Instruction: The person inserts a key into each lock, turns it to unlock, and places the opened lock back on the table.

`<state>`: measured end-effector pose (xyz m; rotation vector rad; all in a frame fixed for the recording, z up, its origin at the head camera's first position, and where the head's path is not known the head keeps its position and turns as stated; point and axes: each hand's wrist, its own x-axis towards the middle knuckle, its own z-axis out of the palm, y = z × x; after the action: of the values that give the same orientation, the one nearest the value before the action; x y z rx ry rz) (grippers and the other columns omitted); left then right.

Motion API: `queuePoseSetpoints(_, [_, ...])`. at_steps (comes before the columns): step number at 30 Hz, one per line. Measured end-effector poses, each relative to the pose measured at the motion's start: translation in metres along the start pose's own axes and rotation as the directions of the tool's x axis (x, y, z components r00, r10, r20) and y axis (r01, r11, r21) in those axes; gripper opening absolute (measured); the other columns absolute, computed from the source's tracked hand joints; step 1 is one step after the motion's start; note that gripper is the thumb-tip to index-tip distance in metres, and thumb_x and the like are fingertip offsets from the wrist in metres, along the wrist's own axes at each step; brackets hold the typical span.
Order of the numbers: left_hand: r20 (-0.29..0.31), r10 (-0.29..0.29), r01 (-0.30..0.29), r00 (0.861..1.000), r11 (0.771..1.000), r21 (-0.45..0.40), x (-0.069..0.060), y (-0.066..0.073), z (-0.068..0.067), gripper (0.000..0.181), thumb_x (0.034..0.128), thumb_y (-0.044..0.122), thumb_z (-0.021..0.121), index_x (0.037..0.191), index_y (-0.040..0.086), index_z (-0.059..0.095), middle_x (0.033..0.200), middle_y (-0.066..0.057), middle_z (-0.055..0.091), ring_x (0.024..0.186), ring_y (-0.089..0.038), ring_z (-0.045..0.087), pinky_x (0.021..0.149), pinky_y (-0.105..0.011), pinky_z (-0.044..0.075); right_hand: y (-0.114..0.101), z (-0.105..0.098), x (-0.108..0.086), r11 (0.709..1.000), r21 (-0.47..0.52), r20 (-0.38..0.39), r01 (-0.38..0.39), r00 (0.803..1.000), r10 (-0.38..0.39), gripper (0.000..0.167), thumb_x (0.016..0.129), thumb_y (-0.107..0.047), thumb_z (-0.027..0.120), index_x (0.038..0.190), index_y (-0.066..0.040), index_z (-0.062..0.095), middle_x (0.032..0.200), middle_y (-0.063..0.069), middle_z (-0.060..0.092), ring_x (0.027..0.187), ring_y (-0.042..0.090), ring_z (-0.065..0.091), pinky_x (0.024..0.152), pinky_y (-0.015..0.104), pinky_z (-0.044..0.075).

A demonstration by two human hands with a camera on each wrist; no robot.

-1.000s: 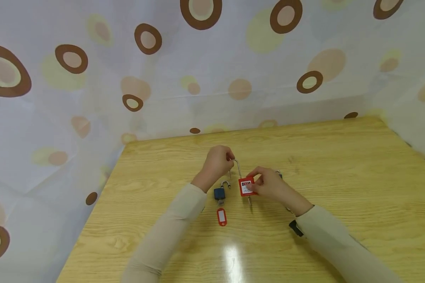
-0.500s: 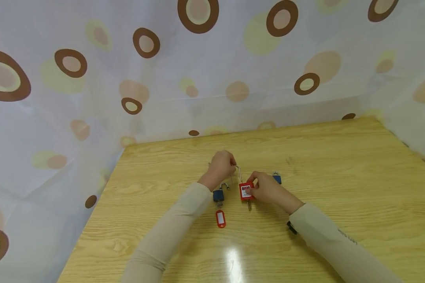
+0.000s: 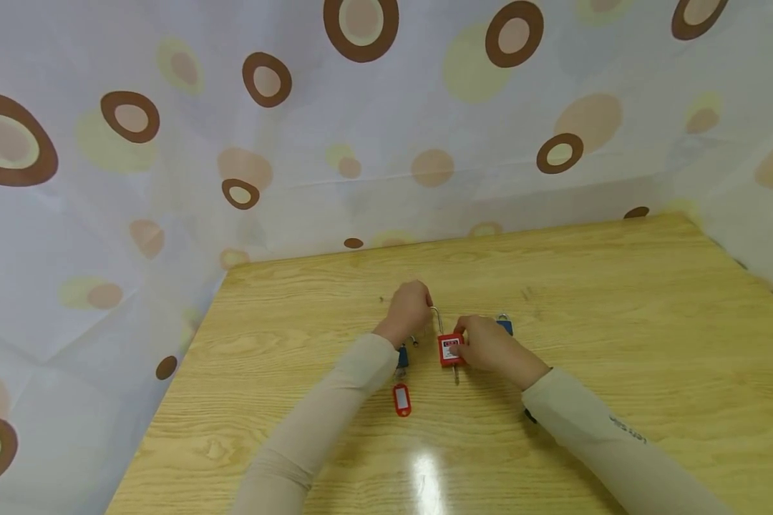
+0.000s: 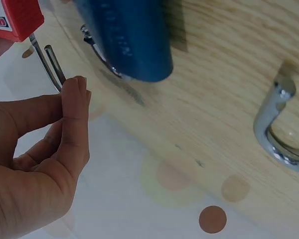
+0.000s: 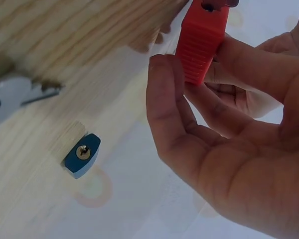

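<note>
A red padlock (image 3: pixel 451 350) with a white label is held up by both hands above the wooden table. My right hand (image 3: pixel 489 342) grips its body between thumb and fingers; the ribbed red side shows in the right wrist view. My left hand (image 3: pixel 411 309) pinches the bend of the long metal shackle (image 4: pixel 50 69). One shackle leg enters the body; the other leg's end is free. A key (image 3: pixel 456 375) sticks out of the padlock's bottom. Close to my left wrist is a blue padlock (image 3: pixel 403 356) with its shackle open, partly hidden by the sleeve.
A red key tag (image 3: pixel 402 400) lies below the blue padlock. Another blue padlock (image 5: pixel 83 152) with a keyhole lies beyond my right hand. A dark object (image 3: pixel 530 415) is mostly hidden under the right sleeve. Patterned cloth (image 3: pixel 361 129) hangs behind the table.
Both hands and the red padlock have come slightly lower and nearer in the head view. The left sleeve now covers more of the blue padlock. Both grips stay the same.
</note>
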<state>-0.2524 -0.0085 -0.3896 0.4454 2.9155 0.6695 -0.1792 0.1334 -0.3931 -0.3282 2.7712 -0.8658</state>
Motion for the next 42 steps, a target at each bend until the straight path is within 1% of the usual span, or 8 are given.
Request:
queuePoseSetpoints(4, [0.023,-0.019,0.019,1.000,1.000,0.013,0.002,0.001,0.004,0.028,0.0841,-0.009,0.058,0.061,0.007,0.055,0.060,-0.001,0.051,0.050,-0.011,0.038,0.045,-0.023,0.033,0.001,0.000,0.002,0.999,-0.041,0.023,-0.013,1.000,0.014,0.023,0.090,-0.012,0.067,0.106,0.004,0.063,0.093,0.012,0.066,0.075,0.020,0.056,0.066,0.033,0.047])
queuePoseSetpoints(8, [0.041,-0.034,0.033,0.999,0.999,0.043,0.004,0.000,0.008,0.041,0.0858,-0.007,0.058,0.052,0.011,0.044,0.050,0.002,0.037,0.045,-0.010,0.030,0.043,-0.023,0.028,0.002,-0.001,0.004,0.998,-0.065,0.043,-0.023,0.999,0.025,0.025,0.089,-0.013,0.067,0.105,0.005,0.064,0.097,0.015,0.066,0.081,0.023,0.058,0.073,0.038,0.050])
queuePoseSetpoints(14, [0.033,-0.042,0.038,0.999,0.994,0.100,0.006,-0.002,0.012,0.045,0.0848,-0.006,0.058,0.047,0.013,0.043,0.046,0.003,0.037,0.045,-0.011,0.028,0.042,-0.023,0.026,0.003,0.000,0.004,0.998,-0.067,0.047,-0.005,0.999,0.008,0.025,0.089,-0.013,0.067,0.105,0.006,0.065,0.099,0.018,0.066,0.083,0.024,0.059,0.074,0.040,0.050])
queuePoseSetpoints(18, [0.035,-0.043,0.040,0.998,0.995,0.089,0.007,-0.003,0.012,0.045,0.0849,-0.005,0.060,0.047,0.012,0.044,0.045,0.003,0.039,0.045,-0.011,0.029,0.042,-0.023,0.028,0.005,-0.003,0.002,1.000,-0.021,0.049,0.011,0.999,-0.009,0.028,0.089,-0.010,0.065,0.110,0.009,0.062,0.102,0.020,0.064,0.079,0.022,0.057,0.070,0.037,0.049])
queuePoseSetpoints(25, [0.015,-0.029,0.029,0.999,1.000,-0.002,0.001,-0.008,0.012,0.014,0.0869,0.001,0.065,0.073,0.002,0.067,0.072,-0.008,0.065,0.058,-0.014,0.053,0.053,-0.025,0.045,0.018,-0.023,-0.006,0.994,0.106,-0.003,0.030,1.000,-0.030,0.030,0.096,-0.008,0.057,0.119,0.011,0.057,0.090,0.016,0.062,0.070,0.019,0.058,0.058,0.030,0.047])
queuePoseSetpoints(33, [-0.123,-0.002,-0.006,0.992,0.997,-0.070,-0.013,0.000,0.008,0.008,0.0930,0.007,0.062,0.090,0.001,0.066,0.083,-0.010,0.065,0.064,-0.015,0.054,0.055,-0.025,0.045,0.038,-0.040,-0.022,0.996,0.082,-0.119,0.038,0.993,-0.029,0.015,0.095,-0.006,0.057,0.099,0.007,0.064,0.078,0.011,0.059,0.066,0.018,0.053,0.056,0.030,0.043])
queuePoseSetpoints(37, [-0.155,0.023,-0.053,0.988,0.979,-0.195,-0.020,0.006,0.007,0.009,0.0939,0.007,0.061,0.094,-0.001,0.066,0.077,-0.010,0.063,0.056,-0.012,0.052,0.049,-0.022,0.042,0.046,-0.043,-0.033,0.998,0.041,-0.127,0.037,0.991,-0.031,0.012,0.094,-0.005,0.059,0.091,0.006,0.064,0.076,0.010,0.059,0.065,0.019,0.052,0.058,0.032,0.044])
queuePoseSetpoints(42, [-0.213,0.052,-0.117,0.976,0.945,-0.305,-0.032,0.014,0.001,0.008,0.0937,0.007,0.061,0.094,0.000,0.066,0.074,-0.007,0.061,0.054,-0.010,0.052,0.047,-0.020,0.042,0.048,-0.044,-0.050,1.000,0.001,-0.055,-0.003,0.998,0.003,0.012,0.092,-0.005,0.063,0.083,0.003,0.062,0.075,0.008,0.059,0.064,0.018,0.052,0.057,0.033,0.044])
